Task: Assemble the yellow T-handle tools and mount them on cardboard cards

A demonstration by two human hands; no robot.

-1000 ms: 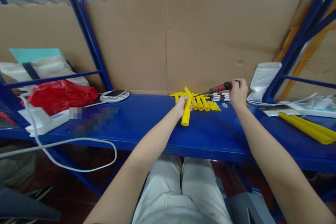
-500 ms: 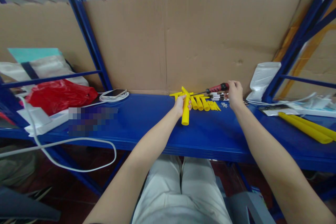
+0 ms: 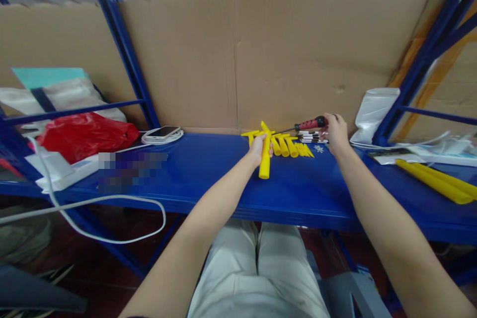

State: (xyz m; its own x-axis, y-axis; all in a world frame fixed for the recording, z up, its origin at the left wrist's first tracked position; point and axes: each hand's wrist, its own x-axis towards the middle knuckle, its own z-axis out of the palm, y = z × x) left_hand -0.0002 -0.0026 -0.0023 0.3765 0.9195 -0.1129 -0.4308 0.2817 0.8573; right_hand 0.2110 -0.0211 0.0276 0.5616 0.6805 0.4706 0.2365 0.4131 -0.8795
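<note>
From here I have the left hand (image 3: 257,149) gripping the yellow handle (image 3: 265,161) at twelve o'clock, the right hand (image 3: 337,132) gripping the screwdriver (image 3: 310,124) at one. I'd brace firmly, press evenly and avoid wobble.

The left forearm (image 3: 214,208) slants forward and inward, ending in the left hand (image 3: 257,149), which is closed in a grip. The right forearm (image 3: 380,213) also angles inward; the right hand (image 3: 338,134), curled in a grip, sits slightly higher in view. The thighs (image 3: 285,251) lie side by side between the forearms
</note>
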